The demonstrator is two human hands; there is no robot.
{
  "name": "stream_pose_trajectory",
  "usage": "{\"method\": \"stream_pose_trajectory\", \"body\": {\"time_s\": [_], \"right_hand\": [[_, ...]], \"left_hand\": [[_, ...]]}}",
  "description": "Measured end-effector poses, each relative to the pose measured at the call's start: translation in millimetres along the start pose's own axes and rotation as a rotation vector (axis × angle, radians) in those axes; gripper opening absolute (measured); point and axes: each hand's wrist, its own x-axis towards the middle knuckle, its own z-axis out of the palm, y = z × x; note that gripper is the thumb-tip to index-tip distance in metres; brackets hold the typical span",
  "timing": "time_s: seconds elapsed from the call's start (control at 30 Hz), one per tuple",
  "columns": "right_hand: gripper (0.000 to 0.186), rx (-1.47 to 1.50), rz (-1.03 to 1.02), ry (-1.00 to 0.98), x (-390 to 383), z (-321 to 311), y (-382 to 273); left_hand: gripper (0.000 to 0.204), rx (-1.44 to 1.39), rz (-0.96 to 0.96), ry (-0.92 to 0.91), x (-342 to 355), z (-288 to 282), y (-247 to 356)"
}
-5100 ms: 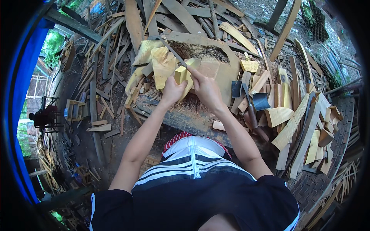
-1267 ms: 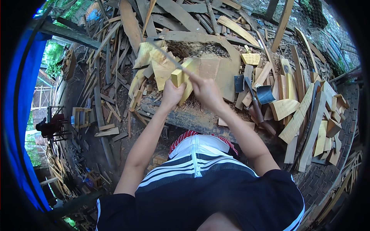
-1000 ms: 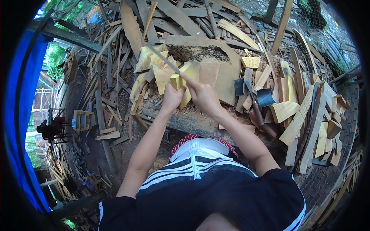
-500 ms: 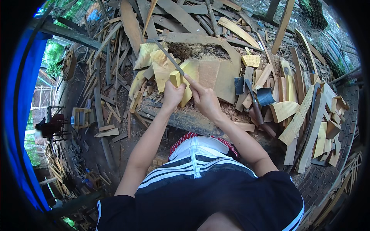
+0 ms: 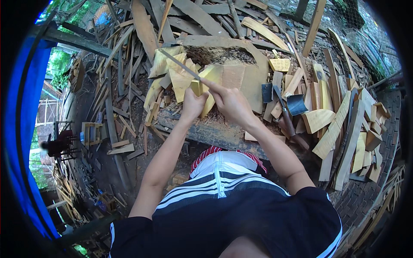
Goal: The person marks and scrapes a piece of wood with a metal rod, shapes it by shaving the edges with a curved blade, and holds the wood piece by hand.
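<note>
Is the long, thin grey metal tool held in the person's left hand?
No, the right hand grips the long, thin grey metal tool, while the left hand holds a yellow wooden block.

Bounded at left by a blue tarpaulin [image 5: 26, 107], with daylit foliage [image 5: 60, 66] beside it. Floored with dark dirt [image 5: 103, 172] at left and brick paving [image 5: 355, 202] at right. Screened by wire mesh [image 5: 372, 32] at upper right.
</note>
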Motion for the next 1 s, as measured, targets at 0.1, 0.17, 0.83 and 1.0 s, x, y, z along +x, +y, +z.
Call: {"method": "stream_pose_trajectory", "body": {"time_s": [0.1, 0.17, 0.83, 1.0], "right_hand": [[0.042, 0.017, 0.038, 0.075, 12, 10, 10], [0.042, 0.028, 0.045, 0.06, -1, 9, 1], [0.043, 0.145, 0.058, 0.075, 4, 13, 0], [0.044, 0.102, 0.017, 0.031, -21, 21, 0]], "left_hand": [[0.023, -0.04, 0.114, 0.013, 6, 5, 2], [0.02, 0.041, 0.075, -0.029, 5, -2, -3], [0.022, -0.08, 0.066, 0.017, 2, 6, 11], [0.023, -0.139, 0.062, 0.058, 4, 0, -1]]}}
